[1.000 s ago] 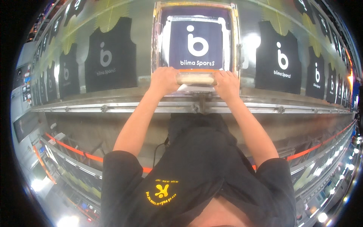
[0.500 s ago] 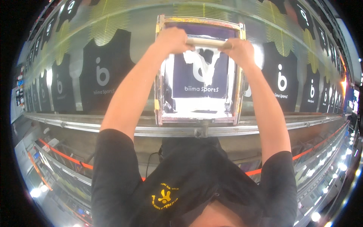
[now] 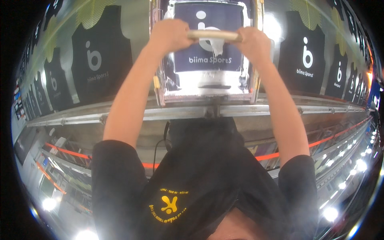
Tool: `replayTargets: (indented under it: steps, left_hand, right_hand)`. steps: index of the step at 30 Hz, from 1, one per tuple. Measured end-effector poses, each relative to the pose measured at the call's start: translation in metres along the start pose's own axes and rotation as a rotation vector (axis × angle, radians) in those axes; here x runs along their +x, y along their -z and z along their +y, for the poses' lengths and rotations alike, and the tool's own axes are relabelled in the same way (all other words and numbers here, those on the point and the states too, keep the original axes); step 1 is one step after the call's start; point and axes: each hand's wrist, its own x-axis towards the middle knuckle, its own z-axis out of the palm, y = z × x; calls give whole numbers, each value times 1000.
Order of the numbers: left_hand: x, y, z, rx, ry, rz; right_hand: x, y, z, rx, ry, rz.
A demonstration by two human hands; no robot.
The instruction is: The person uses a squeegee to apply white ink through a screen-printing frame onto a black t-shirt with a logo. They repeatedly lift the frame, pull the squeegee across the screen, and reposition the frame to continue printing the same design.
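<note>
Both my hands grip the wooden handle of a squeegee (image 3: 214, 36): my left hand (image 3: 170, 36) has its left end and my right hand (image 3: 255, 44) its right end, fingers closed round it. Beneath lies a screen-printing frame (image 3: 159, 90) with a dark rectangular mesh showing a round-dotted emblem and lettering. The squeegee crosses the emblem. A tongue of white ink (image 3: 217, 47) lies on the mesh just on my side of the handle. More white ink (image 3: 200, 80) coats the frame's near margin. My hands hide part of the frame's sides, and the squeegee's blade is not visible.
Dark sleeveless shirt pieces (image 3: 102, 56) with pale emblems lie in a row left of the frame; more (image 3: 303, 60) with white prints lie to its right. A metal rail (image 3: 276, 110) edges the long table in front of me. Behind run orange bars (image 3: 68, 150).
My hands have drawn the squeegee toward me across the mesh, from beyond the emblem to over it. Less of the ink streak shows. The whole view has also shifted, placing the frame higher in the picture.
</note>
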Motion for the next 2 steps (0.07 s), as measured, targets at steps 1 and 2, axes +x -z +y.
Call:
replayTargets:
  steps: [1,2]
  left_hand:
    - [-22,-8,10,2,-22,19]
    - [-45,-20,16,10,-40,41]
  right_hand:
    - [-26,-5,-3,-18,48,35]
    - [-33,-2,-4,-11,52,47]
